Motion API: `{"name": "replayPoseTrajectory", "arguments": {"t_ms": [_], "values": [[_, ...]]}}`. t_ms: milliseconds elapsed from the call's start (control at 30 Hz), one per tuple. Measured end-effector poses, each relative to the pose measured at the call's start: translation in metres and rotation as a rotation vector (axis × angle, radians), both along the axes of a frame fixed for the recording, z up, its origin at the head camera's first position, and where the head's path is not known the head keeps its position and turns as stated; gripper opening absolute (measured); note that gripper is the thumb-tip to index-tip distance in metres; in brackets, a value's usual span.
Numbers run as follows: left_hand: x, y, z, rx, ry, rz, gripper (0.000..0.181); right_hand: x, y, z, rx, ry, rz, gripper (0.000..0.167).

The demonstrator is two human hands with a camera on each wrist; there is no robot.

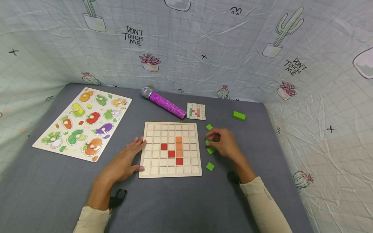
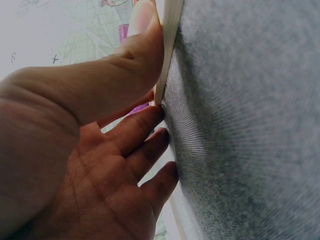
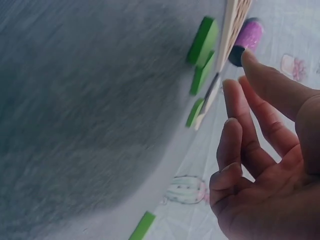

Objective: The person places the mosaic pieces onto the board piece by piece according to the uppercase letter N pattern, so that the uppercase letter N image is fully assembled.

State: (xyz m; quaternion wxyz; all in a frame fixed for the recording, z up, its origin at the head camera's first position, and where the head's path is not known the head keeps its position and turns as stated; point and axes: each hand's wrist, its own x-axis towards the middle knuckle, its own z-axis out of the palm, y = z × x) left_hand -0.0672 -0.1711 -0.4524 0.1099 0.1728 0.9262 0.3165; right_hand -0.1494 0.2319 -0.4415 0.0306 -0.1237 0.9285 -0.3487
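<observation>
A wooden grid board (image 1: 154, 171) lies in front of me, with several red and orange square tiles set in it. My left hand (image 1: 123, 161) rests at its left edge; fingers and thumb touch the rim, as the left wrist view also shows. Right of the board, several green square tiles (image 1: 210, 166) form a loose column. My right hand (image 1: 225, 142) hovers over the middle ones, partly covering a green tile (image 1: 208, 140). In the right wrist view, thumb and fingers are apart with nothing between them; green tiles (image 3: 202, 41) lie beyond.
A small printed pattern card (image 1: 196, 111) lies behind the board, beside a purple glitter microphone (image 1: 167, 104). A green block (image 1: 239, 116) is at the back right. A vegetable puzzle board (image 1: 76, 152) takes up the left. Printed cloth (image 1: 186, 42) hangs behind the grey table.
</observation>
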Motion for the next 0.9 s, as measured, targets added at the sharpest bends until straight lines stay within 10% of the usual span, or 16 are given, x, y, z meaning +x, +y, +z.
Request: {"name": "replayPoseTrajectory", "arguments": {"t_ms": [467,900], "values": [[0.0,0.0,-0.001,-0.005,0.004,0.003,0.096,-0.009,0.004,-0.006,0.176,-0.046,-0.115,0.022],[0.001,0.0,0.0,0.009,0.018,-0.002,0.096,-0.008,-0.011,-0.006,0.178,-0.049,-0.021,0.019]]}}
